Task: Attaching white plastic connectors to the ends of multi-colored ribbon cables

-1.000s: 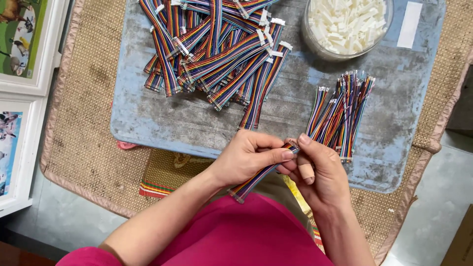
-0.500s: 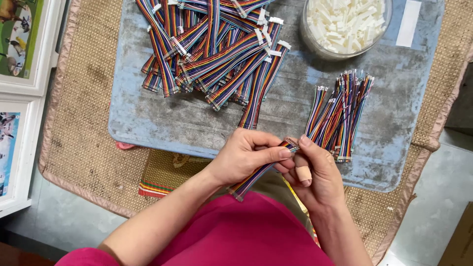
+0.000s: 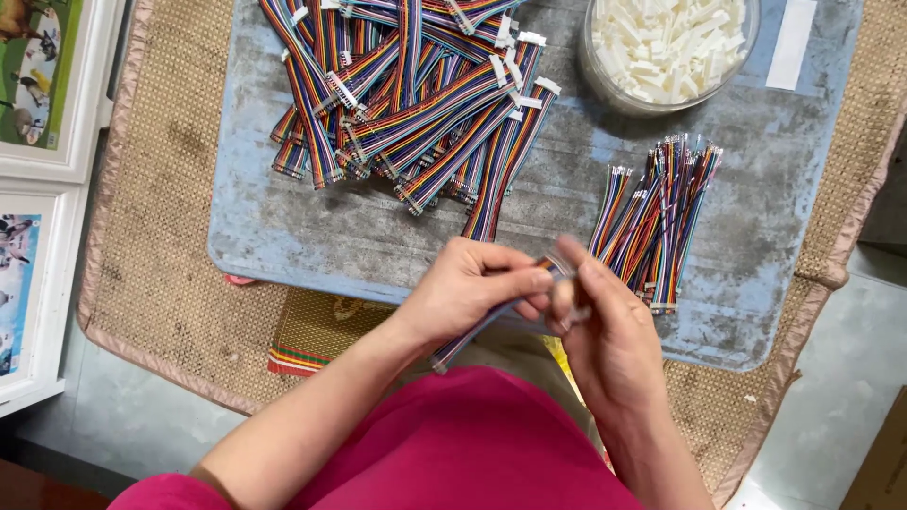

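Note:
My left hand pinches one rainbow ribbon cable near its upper end; the cable slants down-left under the hand. My right hand meets it at the cable tip, fingers closed on that end and on a small white piece, blurred. Both hands hover over the near edge of a grey-blue board. A big pile of ribbon cables with white connectors lies at the board's far left. A smaller bundle of cables lies just beyond my right hand.
A clear bowl of white plastic connectors stands at the board's far right, beside a white strip. A woven mat lies under the board. Framed pictures lie at the left. A patterned cloth sits below the board.
Both hands have stayed over the board's near edge. My right fingers have shifted at the cable tip, thumb now raised against it. The piles have not moved.

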